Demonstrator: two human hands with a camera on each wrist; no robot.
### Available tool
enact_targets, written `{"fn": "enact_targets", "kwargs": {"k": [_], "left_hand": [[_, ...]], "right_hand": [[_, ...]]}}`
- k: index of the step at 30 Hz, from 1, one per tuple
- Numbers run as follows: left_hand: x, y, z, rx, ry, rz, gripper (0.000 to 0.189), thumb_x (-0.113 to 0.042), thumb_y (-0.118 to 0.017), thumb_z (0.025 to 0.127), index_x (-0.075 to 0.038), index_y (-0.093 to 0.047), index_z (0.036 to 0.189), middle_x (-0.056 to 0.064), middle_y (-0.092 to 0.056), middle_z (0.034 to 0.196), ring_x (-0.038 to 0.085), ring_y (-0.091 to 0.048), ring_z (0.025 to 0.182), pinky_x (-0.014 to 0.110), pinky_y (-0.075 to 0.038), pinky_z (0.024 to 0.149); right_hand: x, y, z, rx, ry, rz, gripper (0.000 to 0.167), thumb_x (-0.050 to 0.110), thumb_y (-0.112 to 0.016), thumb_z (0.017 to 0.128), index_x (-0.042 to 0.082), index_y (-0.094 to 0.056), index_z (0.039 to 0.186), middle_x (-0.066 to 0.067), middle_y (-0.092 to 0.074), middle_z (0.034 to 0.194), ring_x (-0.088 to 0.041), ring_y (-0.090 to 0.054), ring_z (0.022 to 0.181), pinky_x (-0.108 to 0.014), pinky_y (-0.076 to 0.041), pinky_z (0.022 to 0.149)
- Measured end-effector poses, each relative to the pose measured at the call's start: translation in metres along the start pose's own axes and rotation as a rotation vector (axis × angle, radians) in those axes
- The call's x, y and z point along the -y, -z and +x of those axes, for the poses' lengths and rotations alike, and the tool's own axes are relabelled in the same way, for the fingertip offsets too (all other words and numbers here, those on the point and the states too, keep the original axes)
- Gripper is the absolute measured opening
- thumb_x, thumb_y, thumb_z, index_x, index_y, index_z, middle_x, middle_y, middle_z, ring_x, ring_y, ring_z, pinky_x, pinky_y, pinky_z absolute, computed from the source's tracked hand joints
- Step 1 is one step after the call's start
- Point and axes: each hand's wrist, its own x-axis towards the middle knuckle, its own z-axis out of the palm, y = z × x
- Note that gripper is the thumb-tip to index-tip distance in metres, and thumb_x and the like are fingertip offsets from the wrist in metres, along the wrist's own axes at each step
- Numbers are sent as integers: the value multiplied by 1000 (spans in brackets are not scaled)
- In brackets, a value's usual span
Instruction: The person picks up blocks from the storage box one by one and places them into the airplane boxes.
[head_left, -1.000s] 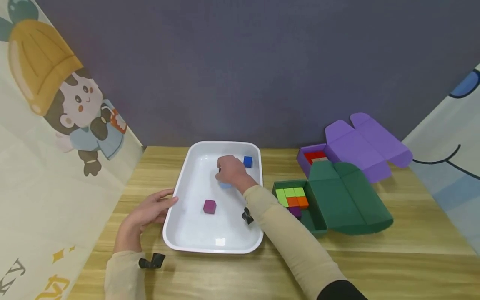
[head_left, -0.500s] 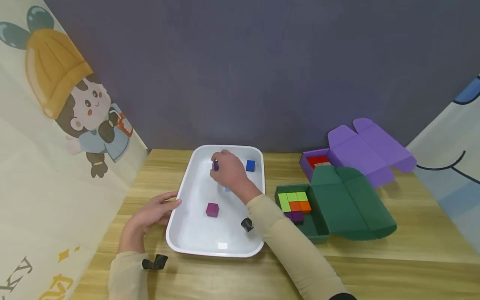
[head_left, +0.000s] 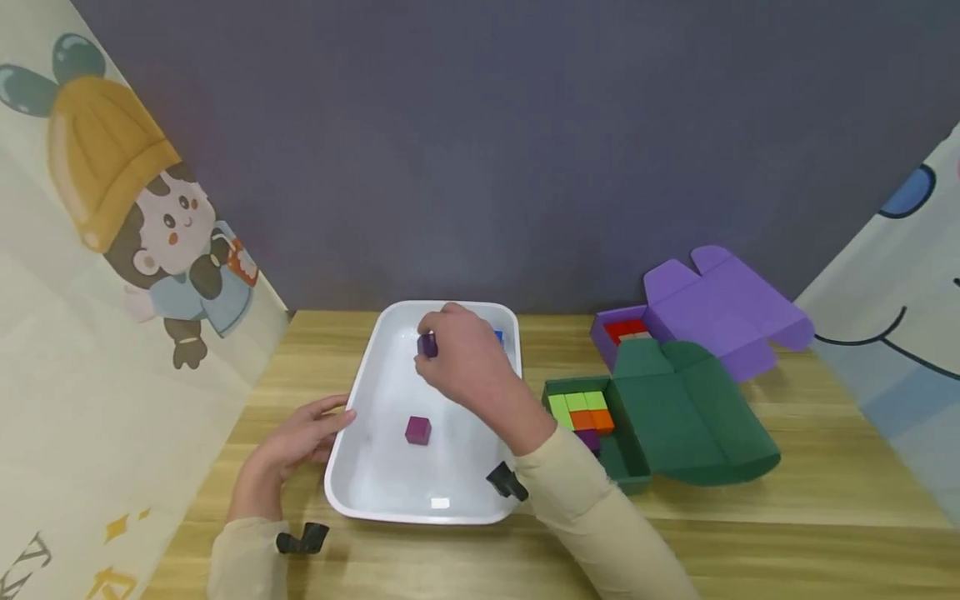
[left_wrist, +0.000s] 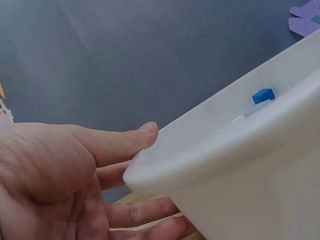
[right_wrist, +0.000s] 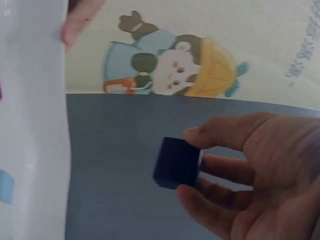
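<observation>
In the head view, my right hand (head_left: 472,354) is above the far half of a white tray (head_left: 341,467). Its thumb and fingertips pinch a dark purple cube (right_wrist: 177,164), which hangs clear of the tray in the right wrist view. My left hand (head_left: 300,437) grips the tray's left rim, thumb on top and fingers below against the outer wall. A magenta cube (head_left: 417,431) lies in the tray. Farther back is a blue cube (left_wrist: 263,96), mostly covered by my right hand in the head view. A light blue piece (right_wrist: 6,186) shows in the right wrist view.
Right of the tray, a green box (head_left: 636,483) with its lid open holds several lime, orange and purple cubes. Behind it, an open purple box (head_left: 597,333) contains red and beige pieces. A dark grey wall (head_left: 480,150) rises behind the wooden table (head_left: 420,562).
My right hand has lifted the dark purple cube up from the tray and now hides the light blue piece in the head view. The left hand keeps its place on the rim.
</observation>
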Motion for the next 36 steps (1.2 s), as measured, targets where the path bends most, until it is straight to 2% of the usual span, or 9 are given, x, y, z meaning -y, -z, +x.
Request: {"fn": "enact_targets", "kwargs": {"k": [5,8,15,20,27,31,36], "left_hand": [[2,3,-3,2,-4,-14,69,-32,-59,98,3,-27,149,28,-59,123,35,-64,102,46,-56,78],[2,5,-4,6,-7,-12,69,-31,-59,99,3,-26,150,27,-59,122,34,-64,103,46,-56,79],[-1,8,-7,-11,-11,-11,68,-31,-58,99,3,-26,150,28,-59,122,34,-65,102,45,-56,79],[-2,8,-6,-6,-13,-14,69,-32,-58,99,2,-26,150,28,-59,123,33,-65,102,45,-56,79],[2,1,-2,9,-10,-25,70,-33,-59,98,2,-27,149,26,-60,121,33,-65,101,45,-56,78],[3,-2,-2,0,-11,-15,69,-33,-59,98,3,-28,149,26,-60,121,34,-65,100,46,-56,78],[1,-2,-2,-4,-13,8,69,-33,-57,99,3,-28,149,28,-58,123,34,-64,102,45,-56,79]], "right_hand": [[-1,28,-20,56,-11,9,15,8,-70,82,11,-73,97,-1,-57,89,-15,-51,77,-24,-47,63],[-6,41,-31,99,11,-34,17,5,-70,82,11,-75,98,-4,-57,93,-16,-51,79,-24,-49,67],[-24,64,-42,219,120,-166,20,1,-73,81,12,-75,96,-2,-57,91,-16,-52,78,-25,-50,67],[-43,79,-54,270,180,-163,24,-5,-72,76,11,-75,94,0,-62,91,-16,-52,75,-26,-49,63],[-77,78,-77,396,158,-209,34,-5,-75,73,12,-73,102,0,-66,98,-14,-59,83,-31,-55,72],[-101,73,-85,453,193,-223,38,-5,-79,69,8,-72,104,-4,-68,100,-19,-63,89,-36,-57,76],[-130,68,-90,507,280,-226,34,-8,-76,67,7,-71,96,-2,-64,92,-17,-61,83,-35,-56,73]]}}
